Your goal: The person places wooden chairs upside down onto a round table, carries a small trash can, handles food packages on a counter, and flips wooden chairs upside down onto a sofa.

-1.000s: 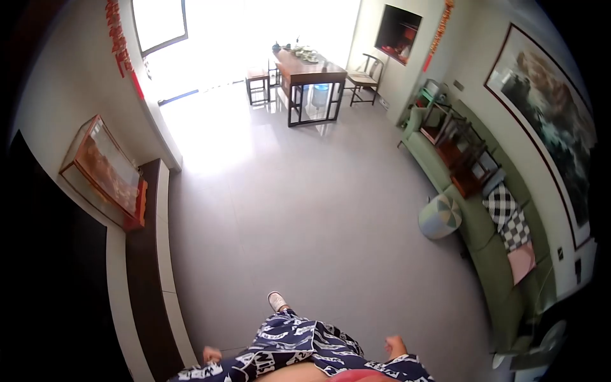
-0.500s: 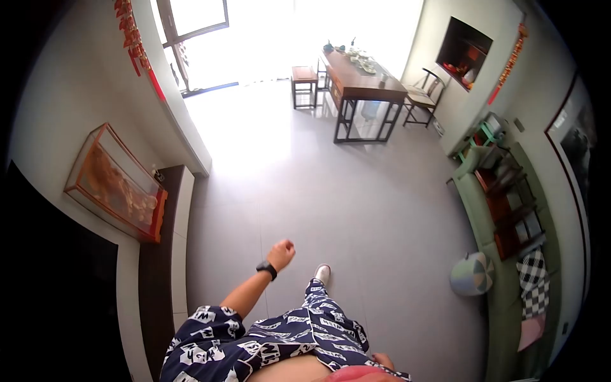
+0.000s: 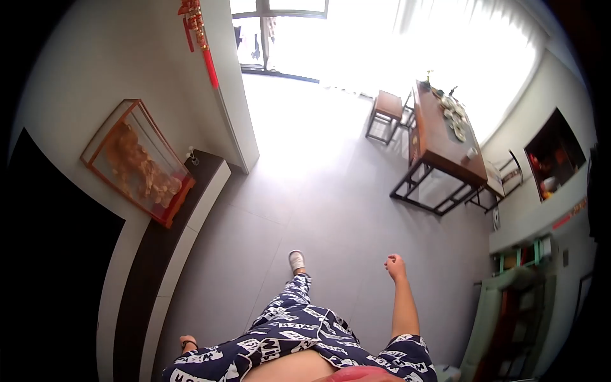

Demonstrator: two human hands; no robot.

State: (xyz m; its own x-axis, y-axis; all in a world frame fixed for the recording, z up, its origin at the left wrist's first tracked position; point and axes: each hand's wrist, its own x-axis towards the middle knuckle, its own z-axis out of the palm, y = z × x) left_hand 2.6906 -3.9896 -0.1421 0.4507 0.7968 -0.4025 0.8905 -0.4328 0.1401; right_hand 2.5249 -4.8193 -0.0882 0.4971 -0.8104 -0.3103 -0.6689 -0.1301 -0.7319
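My right hand (image 3: 394, 265) swings out in front over the grey floor, its fingers curled in with nothing in them. At the lower left is my left hand (image 3: 188, 342), small and partly hidden by the sleeve, with a dark watch band at its wrist. It looks loosely closed, and I see nothing held in it. Neither hand touches anything. Between them a foot in a white shoe (image 3: 296, 261) is stretched forward, below dark blue trousers with a white letter print.
Along the left wall runs a low cabinet (image 3: 202, 167) bearing a glass case (image 3: 143, 169) with a golden carving. Ahead right are a wooden table (image 3: 445, 149), a stool (image 3: 387, 105) and a chair (image 3: 506, 178). A green sofa (image 3: 480, 325) lines the right side.
The view has turned left, and the table now stands closer. My left hand has swung back to the lower left; my right hand has swung forward. The other foot now leads.
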